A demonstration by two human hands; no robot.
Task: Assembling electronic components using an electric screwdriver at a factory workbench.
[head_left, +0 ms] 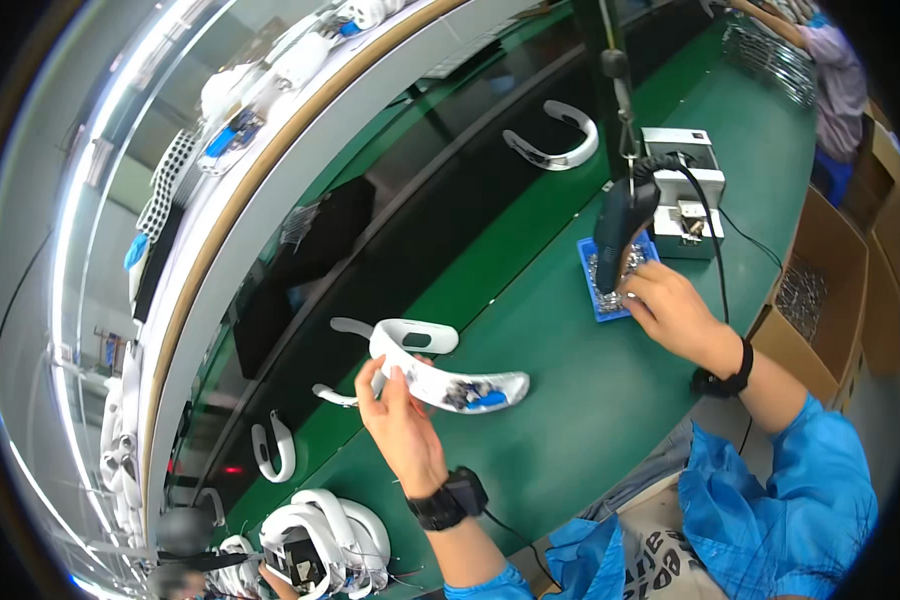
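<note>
A curved white plastic housing [432, 385], shaped like a U-shaped neckband, is gripped by my left hand [407, 432] over the table. Small dark parts and a blue piece show on the face of its near arm. My right hand [673, 312] reaches to a blue tray [614, 317] of small metal pieces that look like screws. Its thumb and fingers are pinched together at the tray's edge; whatever is between them is too small to make out. Directly above the tray hangs a dark electric screwdriver [618, 235], close to my right fingertips but apart from my grip.
A grey-white bench machine [682, 185] stands behind the tray, cables beside it. Along the dark belt [450, 190] lie other white housings [578, 152]. More housings [355, 535] are heaped at lower left. Right of the table are cardboard boxes [838, 240]; a person [842, 85] sits beyond.
</note>
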